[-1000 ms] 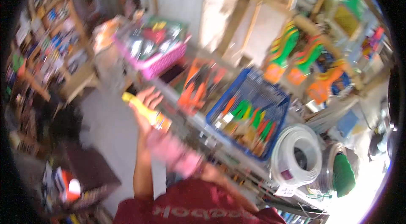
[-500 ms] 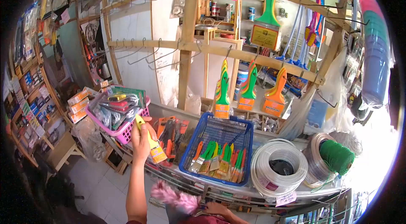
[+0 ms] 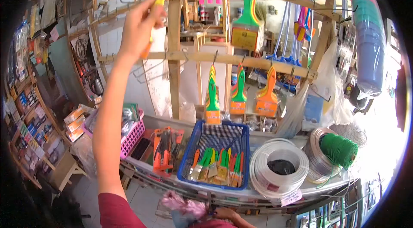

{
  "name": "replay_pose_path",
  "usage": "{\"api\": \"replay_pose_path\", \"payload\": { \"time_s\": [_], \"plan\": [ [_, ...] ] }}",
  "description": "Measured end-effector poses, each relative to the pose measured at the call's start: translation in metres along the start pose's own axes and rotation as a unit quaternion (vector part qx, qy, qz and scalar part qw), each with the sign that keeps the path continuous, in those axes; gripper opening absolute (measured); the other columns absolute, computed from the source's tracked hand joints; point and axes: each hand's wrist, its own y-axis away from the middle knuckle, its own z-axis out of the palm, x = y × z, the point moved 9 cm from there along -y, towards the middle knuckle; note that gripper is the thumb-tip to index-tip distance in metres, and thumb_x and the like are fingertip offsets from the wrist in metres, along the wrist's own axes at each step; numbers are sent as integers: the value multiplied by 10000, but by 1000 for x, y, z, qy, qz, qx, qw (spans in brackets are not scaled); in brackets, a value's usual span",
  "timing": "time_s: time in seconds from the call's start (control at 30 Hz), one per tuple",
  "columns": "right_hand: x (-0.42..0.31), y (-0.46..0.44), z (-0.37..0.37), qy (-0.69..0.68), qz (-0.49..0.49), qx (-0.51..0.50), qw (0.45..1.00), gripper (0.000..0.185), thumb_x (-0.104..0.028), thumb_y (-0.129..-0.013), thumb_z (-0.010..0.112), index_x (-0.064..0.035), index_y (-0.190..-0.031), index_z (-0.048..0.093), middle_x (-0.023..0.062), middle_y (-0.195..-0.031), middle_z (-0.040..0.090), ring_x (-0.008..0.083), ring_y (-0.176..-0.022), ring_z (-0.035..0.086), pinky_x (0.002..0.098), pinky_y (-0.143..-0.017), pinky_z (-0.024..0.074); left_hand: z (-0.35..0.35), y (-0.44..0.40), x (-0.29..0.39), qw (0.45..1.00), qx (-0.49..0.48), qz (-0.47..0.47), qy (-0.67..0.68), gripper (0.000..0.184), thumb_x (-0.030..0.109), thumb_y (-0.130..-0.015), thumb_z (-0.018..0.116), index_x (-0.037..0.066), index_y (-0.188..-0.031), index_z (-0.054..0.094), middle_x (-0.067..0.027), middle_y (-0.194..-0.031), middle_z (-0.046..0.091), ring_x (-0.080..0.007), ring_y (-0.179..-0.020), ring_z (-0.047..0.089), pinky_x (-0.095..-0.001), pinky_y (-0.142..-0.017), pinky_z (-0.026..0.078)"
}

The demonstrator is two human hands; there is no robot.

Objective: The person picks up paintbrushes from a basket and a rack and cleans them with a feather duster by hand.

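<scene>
My left hand (image 3: pixel 142 27) is raised at the upper left, beside the hook-studded wooden rack. Its fingers are closed around a yellow-handled paintbrush (image 3: pixel 160 0); the handle tip shows above them and an orange part below, the rest hidden by the hand. At the bottom edge my right hand (image 3: pixel 226 214) is closed by a fluffy pink duster (image 3: pixel 185 204), whose handle is mostly hidden. Paintbrushes with green handles (image 3: pixel 212 94), others (image 3: pixel 239 88) and orange ones (image 3: pixel 268 88) hang from the lower rail (image 3: pixel 198 57). A large green-handled brush (image 3: pixel 247 8) hangs from the upper rail.
A blue basket (image 3: pixel 185 159) of loose brushes stands on the glass counter, with orange-handled tools (image 3: pixel 163 152) and a pink basket (image 3: pixel 133 139) to its left. A white cable coil (image 3: pixel 262 176) and green twine (image 3: pixel 337 150) lie right. Bare metal hooks jut from the rack.
My left hand has lifted the yellow paintbrush from above the counter up to the rack's height. The view has shifted slightly; my right hand stays low with the duster.
</scene>
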Motion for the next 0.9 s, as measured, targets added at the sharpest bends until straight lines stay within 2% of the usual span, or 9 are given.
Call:
{"api": "replay_pose_path", "payload": {
  "time_s": [0.03,0.1,0.13,0.2,0.3,0.4,0.67,0.77,0.9],
  "plan": [
    [29,-8,19,15,91,-68,993,424,-423,-840,516,-50,-1008,626,176,-1031,639,322,-957,619,428,-782,487,-3,-24,6,1000,18,10,-10,265,205,-939,513,27,-1112,603,-3,-795,564,-48,-647,490,-214,-599,432],
    [43,-1,21,-8,108,-62,992,425,-422,-838,517,-49,-1009,626,178,-1028,639,324,-954,620,428,-782,487,-9,-63,17,998,54,21,-30,257,198,-945,492,21,-1091,609,-11,-781,572,-60,-642,504,-225,-600,441],
    [43,-1,13,-13,118,-60,991,425,-422,-837,518,-48,-1010,626,179,-1027,639,324,-952,620,429,-782,487,-7,-93,25,998,39,47,2,283,232,-940,490,-2,-1037,616,-57,-719,579,-103,-654,554,-281,-608,463],
    [39,2,3,-14,131,-54,990,427,-421,-836,519,-47,-1011,627,180,-1024,640,326,-949,620,430,-781,486,1,-116,26,999,18,42,2,337,314,-940,496,2,-979,617,-4,-651,540,-91,-608,522,-234,-571,417],
    [33,6,-8,-14,138,-43,989,429,-420,-833,521,-46,-1014,627,182,-1020,641,329,-943,620,431,-780,486,25,-130,26,1000,-12,-25,-2,265,184,-929,469,-20,-1023,610,-75,-829,585,-175,-788,563,-300,-636,468],
    [32,12,-13,-18,147,-35,988,430,-418,-830,523,-44,-1016,628,185,-1016,641,331,-938,621,432,-780,485,52,-132,42,998,-41,24,52,250,174,-946,456,12,-1045,618,-10,-850,566,-91,-721,522,-239,-592,446],
    [46,33,7,-42,169,-27,984,436,-415,-823,528,-40,-1021,630,191,-1005,643,338,-924,622,435,-778,484,74,-115,44,983,-162,-86,21,247,175,-957,456,14,-1026,630,-15,-798,589,-91,-613,512,-240,-542,443],
    [52,43,17,-48,176,-25,983,438,-413,-820,530,-39,-1023,631,193,-1000,644,340,-919,623,436,-777,484,71,-117,42,987,-130,-73,59,217,143,-957,437,22,-1036,599,-39,-827,601,-112,-611,530,-246,-524,456],
    [58,52,24,-56,183,-18,981,441,-411,-816,532,-36,-1026,632,196,-995,645,343,-912,623,438,-776,483,61,-125,17,945,-96,-153,271,158,111,-952,417,45,-1052,520,-84,-865,607,-155,-620,562,-270,-512,480]
  ]
}}
